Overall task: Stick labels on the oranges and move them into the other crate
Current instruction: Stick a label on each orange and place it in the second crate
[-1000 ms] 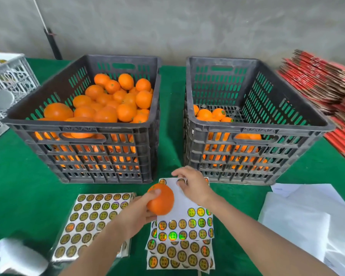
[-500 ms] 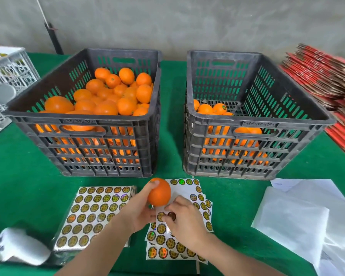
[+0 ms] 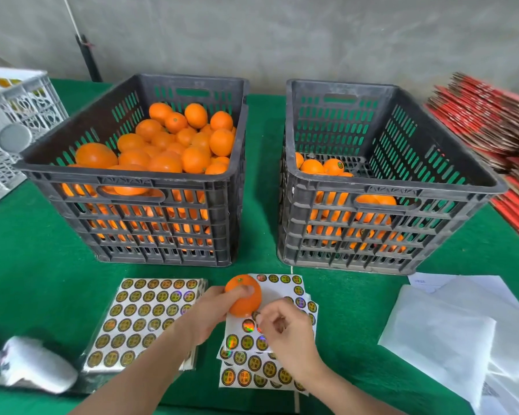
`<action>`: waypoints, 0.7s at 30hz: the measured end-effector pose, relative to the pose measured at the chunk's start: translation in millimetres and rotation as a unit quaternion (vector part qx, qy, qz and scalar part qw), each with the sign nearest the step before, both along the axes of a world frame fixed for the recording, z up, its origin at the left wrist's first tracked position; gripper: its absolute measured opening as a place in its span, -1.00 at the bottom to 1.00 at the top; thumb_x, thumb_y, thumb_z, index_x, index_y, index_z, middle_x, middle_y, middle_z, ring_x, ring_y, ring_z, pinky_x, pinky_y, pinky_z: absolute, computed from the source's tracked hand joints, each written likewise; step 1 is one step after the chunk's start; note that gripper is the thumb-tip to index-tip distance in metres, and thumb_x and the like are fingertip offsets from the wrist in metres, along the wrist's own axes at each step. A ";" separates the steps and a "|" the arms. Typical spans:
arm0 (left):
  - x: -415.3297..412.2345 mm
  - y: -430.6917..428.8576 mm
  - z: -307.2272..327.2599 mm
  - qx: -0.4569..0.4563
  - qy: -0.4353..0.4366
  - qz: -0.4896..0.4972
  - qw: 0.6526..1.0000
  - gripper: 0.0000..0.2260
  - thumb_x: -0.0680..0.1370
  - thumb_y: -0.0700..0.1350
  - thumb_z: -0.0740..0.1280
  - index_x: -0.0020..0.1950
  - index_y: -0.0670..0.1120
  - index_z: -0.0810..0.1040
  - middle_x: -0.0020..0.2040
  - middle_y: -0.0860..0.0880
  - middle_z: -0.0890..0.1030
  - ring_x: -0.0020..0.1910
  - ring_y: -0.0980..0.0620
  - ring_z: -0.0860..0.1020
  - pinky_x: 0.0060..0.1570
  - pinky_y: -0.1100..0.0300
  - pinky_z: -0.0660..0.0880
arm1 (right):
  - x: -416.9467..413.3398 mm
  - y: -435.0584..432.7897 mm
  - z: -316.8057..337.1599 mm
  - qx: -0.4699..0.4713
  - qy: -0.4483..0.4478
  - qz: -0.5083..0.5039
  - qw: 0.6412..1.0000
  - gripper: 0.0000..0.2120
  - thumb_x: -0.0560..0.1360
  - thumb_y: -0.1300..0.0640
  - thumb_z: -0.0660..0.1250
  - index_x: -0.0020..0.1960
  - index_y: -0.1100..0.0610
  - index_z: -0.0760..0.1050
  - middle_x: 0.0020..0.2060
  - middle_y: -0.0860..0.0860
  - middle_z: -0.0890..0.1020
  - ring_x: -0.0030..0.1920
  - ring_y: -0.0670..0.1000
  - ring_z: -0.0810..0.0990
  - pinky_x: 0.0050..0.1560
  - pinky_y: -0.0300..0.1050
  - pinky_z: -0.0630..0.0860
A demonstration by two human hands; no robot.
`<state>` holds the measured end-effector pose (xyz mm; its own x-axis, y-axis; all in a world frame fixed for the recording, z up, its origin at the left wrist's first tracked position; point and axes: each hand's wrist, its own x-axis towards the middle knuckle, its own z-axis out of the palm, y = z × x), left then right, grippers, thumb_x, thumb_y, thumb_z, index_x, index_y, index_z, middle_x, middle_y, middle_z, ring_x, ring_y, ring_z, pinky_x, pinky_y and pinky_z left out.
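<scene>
My left hand (image 3: 206, 313) grips an orange (image 3: 242, 295) just above a stack of round gold label sheets (image 3: 253, 342) on the green table. My right hand (image 3: 285, 330) pinches a small round label (image 3: 255, 315) between thumb and forefinger, right at the lower edge of the orange. The left black crate (image 3: 132, 187) is piled high with oranges (image 3: 174, 145). The right black crate (image 3: 384, 190) holds a shallow layer of oranges (image 3: 324, 167), one of them showing a label.
A second pack of label sheets (image 3: 144, 319) lies left of my hands. White paper sheets (image 3: 450, 333) lie at the right. A white object (image 3: 36, 363) lies at the lower left, a white crate (image 3: 9, 121) at the far left, and stacked red cardboard (image 3: 486, 121) at the far right.
My right hand came back from the sheet's far edge to its middle, then lifted a label up to the orange. My left hand has kept hold of the orange.
</scene>
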<state>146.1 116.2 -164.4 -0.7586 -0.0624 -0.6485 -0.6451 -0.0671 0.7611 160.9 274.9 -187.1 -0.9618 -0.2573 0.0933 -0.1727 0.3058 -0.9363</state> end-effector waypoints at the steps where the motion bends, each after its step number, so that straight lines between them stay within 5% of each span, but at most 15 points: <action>1: 1.3 -1.6 0.6 -0.091 0.024 -0.039 0.995 -0.44 0.24 0.13 0.48 0.13 -0.11 0.48 0.10 -0.06 0.50 0.11 -0.07 0.50 0.18 0.04 0.42 | -3.4 2.5 4.6 -0.030 -0.051 -0.026 0.998 -0.81 0.44 0.37 0.37 -0.26 0.11 0.54 -0.35 -0.07 0.58 -0.31 -0.15 0.50 -0.22 -0.32 0.44; 4: 6.1 -5.8 7.0 -0.192 0.108 -0.080 0.972 -0.62 0.21 0.11 0.53 -0.15 0.05 0.42 0.01 0.04 0.44 0.07 -0.02 0.47 0.06 0.13 0.42 | -14.5 9.7 15.7 -0.076 -0.133 -0.068 0.986 -0.78 0.46 0.35 0.34 -0.28 0.09 0.56 -0.36 -0.10 0.58 -0.25 -0.12 0.50 -0.16 -0.37 0.43; 8: 7.9 -3.5 13.4 0.105 0.081 -0.001 0.991 -0.51 0.30 0.07 0.49 0.13 -0.09 0.45 0.09 -0.13 0.56 0.02 -0.09 0.57 -0.07 0.15 0.50 | -20.9 11.1 39.2 -0.128 -0.124 -0.023 0.984 -0.65 0.45 0.37 0.34 -0.36 -0.03 0.56 -0.11 -0.08 0.62 -0.09 -0.16 0.55 -0.11 -0.36 0.45; 10: 4.8 -1.8 16.2 0.178 0.058 0.025 0.982 -0.47 0.29 0.08 0.42 0.20 -0.09 0.44 0.06 -0.18 0.58 -0.12 -0.09 0.58 -0.13 0.12 0.50 | -22.7 8.9 50.6 -0.124 -0.098 0.020 0.987 -0.72 0.46 0.34 0.35 -0.30 0.00 0.57 0.01 -0.07 0.58 0.02 -0.17 0.54 0.02 -0.26 0.45; 15: -0.2 2.6 17.0 0.190 0.066 0.013 0.980 -0.44 0.27 0.14 0.43 0.19 -0.08 0.48 -0.14 -0.12 0.68 -0.23 -0.05 0.56 -0.10 0.08 0.48 | -26.1 3.7 61.7 -0.054 -0.050 0.058 0.996 -0.87 0.48 0.25 0.37 -0.22 0.08 0.52 0.11 -0.06 0.49 0.17 -0.14 0.46 0.23 -0.13 0.39; 21: -0.1 7.3 23.9 0.162 0.073 -0.008 0.984 -0.46 0.28 0.14 0.40 0.19 -0.06 0.48 -0.03 -0.14 0.65 -0.14 -0.06 0.55 -0.09 0.10 0.49 | -25.8 2.1 65.7 0.036 0.033 0.036 0.998 -0.80 0.44 0.20 0.41 -0.25 -0.01 0.44 0.08 -0.11 0.46 0.12 -0.28 0.42 0.14 -0.23 0.40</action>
